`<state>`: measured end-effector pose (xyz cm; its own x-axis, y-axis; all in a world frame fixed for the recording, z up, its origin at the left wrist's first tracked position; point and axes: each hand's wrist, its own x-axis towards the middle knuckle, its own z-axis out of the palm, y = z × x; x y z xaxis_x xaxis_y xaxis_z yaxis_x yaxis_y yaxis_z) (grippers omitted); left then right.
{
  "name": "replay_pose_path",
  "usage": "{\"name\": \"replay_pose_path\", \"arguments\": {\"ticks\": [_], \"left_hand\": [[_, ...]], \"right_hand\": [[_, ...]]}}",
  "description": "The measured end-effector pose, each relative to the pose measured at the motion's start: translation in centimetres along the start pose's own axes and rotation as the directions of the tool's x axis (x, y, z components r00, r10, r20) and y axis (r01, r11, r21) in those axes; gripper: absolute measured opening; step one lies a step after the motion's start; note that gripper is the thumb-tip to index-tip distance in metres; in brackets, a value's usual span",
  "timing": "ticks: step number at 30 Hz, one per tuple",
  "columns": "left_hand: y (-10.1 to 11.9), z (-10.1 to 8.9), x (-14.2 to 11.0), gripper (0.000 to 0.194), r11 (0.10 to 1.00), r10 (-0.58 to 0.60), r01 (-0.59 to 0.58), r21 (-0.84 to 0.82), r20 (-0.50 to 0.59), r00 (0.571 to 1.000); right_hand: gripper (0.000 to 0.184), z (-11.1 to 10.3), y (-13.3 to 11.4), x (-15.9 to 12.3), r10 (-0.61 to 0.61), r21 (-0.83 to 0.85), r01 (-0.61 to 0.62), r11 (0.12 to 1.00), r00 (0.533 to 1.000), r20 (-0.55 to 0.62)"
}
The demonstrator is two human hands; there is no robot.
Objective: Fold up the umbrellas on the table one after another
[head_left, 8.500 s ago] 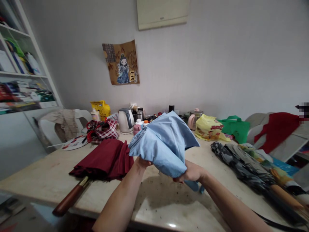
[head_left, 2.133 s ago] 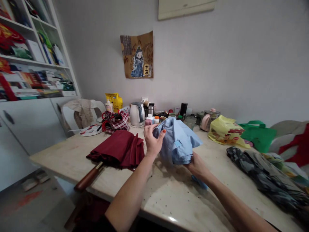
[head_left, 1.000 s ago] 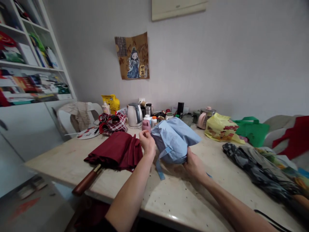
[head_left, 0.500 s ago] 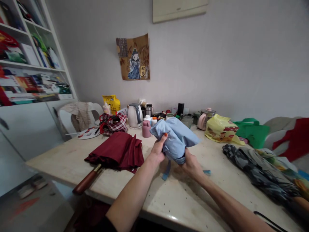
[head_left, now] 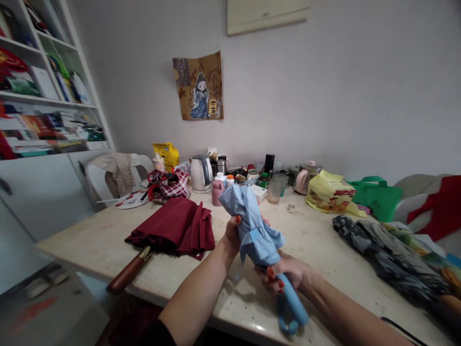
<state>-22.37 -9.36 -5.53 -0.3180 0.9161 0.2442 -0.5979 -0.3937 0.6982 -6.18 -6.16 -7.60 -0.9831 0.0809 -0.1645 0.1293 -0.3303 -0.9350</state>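
Note:
A light blue folding umbrella [head_left: 260, 242], its canopy loosely gathered, is held tilted above the table. My left hand [head_left: 234, 233] is closed around the canopy's left side, thumb in front and most fingers hidden behind the cloth. Lower down, my right hand [head_left: 283, 274] wraps the umbrella where the canopy meets the handle. The blue handle with its wrist strap points toward me, down to the right. To the left lies a dark red umbrella [head_left: 176, 226], partly furled, its wooden handle jutting past the table edge.
A white kettle [head_left: 200, 173], a pink bottle [head_left: 217, 193] and a plastic cup [head_left: 274, 191] stand behind on the table [head_left: 317, 250]. On the right lie a yellow bag [head_left: 329, 192], a green bag [head_left: 376, 197] and a camouflage umbrella [head_left: 382, 254]. A checked cloth bag [head_left: 173, 185] sits left.
The blue umbrella has turned so its handle and strap now show toward me. Its canopy is narrower. My right hand has moved down to the top of the handle.

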Motion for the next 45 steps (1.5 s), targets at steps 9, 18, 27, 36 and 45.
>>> {"name": "replay_pose_path", "arguments": {"ticks": [9, 18, 27, 36, 45], "left_hand": [[2.1, 0.6, 1.5, 0.034, 0.991, -0.044, 0.022, -0.132, -0.164, 0.985], [0.0, 1.3, -1.0, 0.067, 0.974, -0.072, 0.136, -0.18, 0.326, 0.943], [-0.3, 0.5, 0.3, 0.049, 0.976, -0.163, 0.192, -0.105, 0.234, 0.958], [-1.1, 1.1, -1.2, 0.065, 0.964, -0.175, 0.239, -0.113, 0.406, 0.897], [1.2, 0.6, 0.4, 0.041, 0.947, -0.303, 0.3, 0.118, 0.01, 0.953]], "right_hand": [[0.024, 1.1, -2.1, 0.2, -0.197, -0.46, -0.006, 0.888, 0.898, -0.393], [0.026, 0.5, -0.3, 0.0, -0.124, -0.018, 0.123, 0.992, 0.992, -0.037], [0.032, 0.5, 0.3, 0.8, -0.188, 0.012, 0.193, 0.981, 0.968, -0.167], [0.038, 0.2, 1.5, 0.6, -0.168, 0.098, 0.154, 0.983, 0.975, 0.147], [0.043, -1.5, -2.8, -0.1, -0.67, -0.699, 0.247, 0.671, 0.606, -0.429]]}}
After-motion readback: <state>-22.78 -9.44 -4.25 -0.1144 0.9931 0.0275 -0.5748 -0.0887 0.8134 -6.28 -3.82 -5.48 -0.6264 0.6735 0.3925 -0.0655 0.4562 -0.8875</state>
